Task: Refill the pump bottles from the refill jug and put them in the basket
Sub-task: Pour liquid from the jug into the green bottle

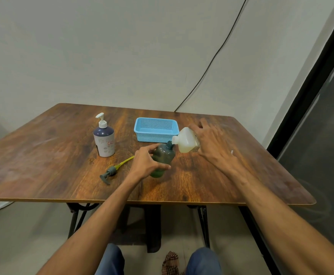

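My left hand [145, 162] grips a dark green pump bottle [164, 155] with its pump off, standing near the table's middle and leaning slightly right. My right hand [211, 142] holds a white refill jug [186, 140] tipped on its side, its mouth touching the green bottle's open neck. Pale yellowish liquid shows in the jug's lower part. The grey pump head with its yellow tube [112, 171] lies flat on the table left of the green bottle. A second pump bottle [104, 137], white and dark blue with a white pump, stands upright farther left. The blue basket [155, 129] sits behind, with nothing in it.
The wooden table [53, 155] stands against a pale wall, and a black cable [217, 52] runs down the wall behind it. A small white bit [232, 152] lies on the table to the right of my right hand. A dark frame lines the right side.
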`<state>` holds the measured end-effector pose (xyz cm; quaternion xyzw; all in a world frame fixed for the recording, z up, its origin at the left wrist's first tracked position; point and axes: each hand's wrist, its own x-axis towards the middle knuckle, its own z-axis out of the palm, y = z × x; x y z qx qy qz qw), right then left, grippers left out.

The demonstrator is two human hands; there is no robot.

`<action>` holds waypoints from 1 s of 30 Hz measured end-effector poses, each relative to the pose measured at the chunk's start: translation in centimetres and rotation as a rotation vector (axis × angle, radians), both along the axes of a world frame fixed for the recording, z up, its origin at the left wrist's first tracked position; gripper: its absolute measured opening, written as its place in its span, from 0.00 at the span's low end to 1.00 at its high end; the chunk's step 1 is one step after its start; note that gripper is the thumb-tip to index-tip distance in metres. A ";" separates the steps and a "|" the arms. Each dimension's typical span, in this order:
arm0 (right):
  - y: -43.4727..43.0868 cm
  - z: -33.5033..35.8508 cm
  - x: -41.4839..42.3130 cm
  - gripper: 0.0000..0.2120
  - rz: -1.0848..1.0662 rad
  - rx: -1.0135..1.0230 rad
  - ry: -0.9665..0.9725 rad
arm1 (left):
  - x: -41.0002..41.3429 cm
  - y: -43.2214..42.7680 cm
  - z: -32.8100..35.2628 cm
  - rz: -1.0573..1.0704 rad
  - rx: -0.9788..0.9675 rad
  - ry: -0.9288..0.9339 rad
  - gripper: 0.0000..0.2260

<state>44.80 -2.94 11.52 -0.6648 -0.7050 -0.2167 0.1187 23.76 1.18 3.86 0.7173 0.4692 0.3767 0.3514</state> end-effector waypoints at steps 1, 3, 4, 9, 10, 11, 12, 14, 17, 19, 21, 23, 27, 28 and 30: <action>0.0 0.0 0.0 0.38 -0.002 -0.001 -0.003 | 0.0 0.0 0.0 0.000 0.001 0.001 0.38; 0.0 0.0 0.0 0.38 -0.002 0.004 -0.010 | -0.1 0.0 0.0 0.001 0.000 0.004 0.38; 0.0 -0.1 0.0 0.37 -0.002 0.007 -0.011 | -0.1 -0.1 0.0 0.001 0.000 0.006 0.38; 0.0 -0.1 0.0 0.37 -0.002 0.011 -0.016 | -0.1 -0.2 0.1 0.002 0.009 0.005 0.37; 0.1 -0.1 0.0 0.37 -0.003 0.013 -0.019 | -0.1 -0.3 0.1 0.002 0.011 0.002 0.37; 0.0 0.0 0.0 0.37 -0.003 0.015 -0.022 | -0.1 -0.3 0.2 0.001 0.011 -0.001 0.37; 0.0 0.0 0.0 0.37 -0.004 0.014 -0.020 | -0.1 -0.3 0.2 -0.001 0.012 -0.001 0.36; 0.0 0.0 0.0 0.37 -0.003 0.009 -0.013 | -0.1 -0.4 0.3 -0.003 0.011 0.000 0.36; -0.1 -0.1 0.1 0.37 -0.004 0.015 -0.009 | -0.1 -0.4 0.3 -0.001 0.004 0.000 0.37; 0.0 -0.2 0.1 0.37 -0.003 0.022 -0.009 | 0.0 -0.4 0.3 -0.002 0.003 -0.003 0.37; 0.0 -0.2 0.1 0.37 -0.003 0.023 -0.010 | 0.0 -0.4 0.2 -0.006 0.006 -0.006 0.37; 0.0 -0.2 0.2 0.37 -0.004 0.020 -0.018 | 0.0 -0.4 0.2 -0.006 0.006 -0.001 0.37; 0.0 -0.2 0.2 0.37 -0.005 0.017 -0.020 | 0.0 -0.3 0.1 -0.004 -0.005 0.005 0.38; 0.0 -0.2 0.2 0.37 -0.006 0.017 -0.024 | 0.0 -0.3 0.1 -0.005 -0.012 0.006 0.38; 0.1 -0.4 0.2 0.37 -0.007 0.025 -0.029 | -0.1 -0.2 0.1 -0.004 -0.020 0.009 0.39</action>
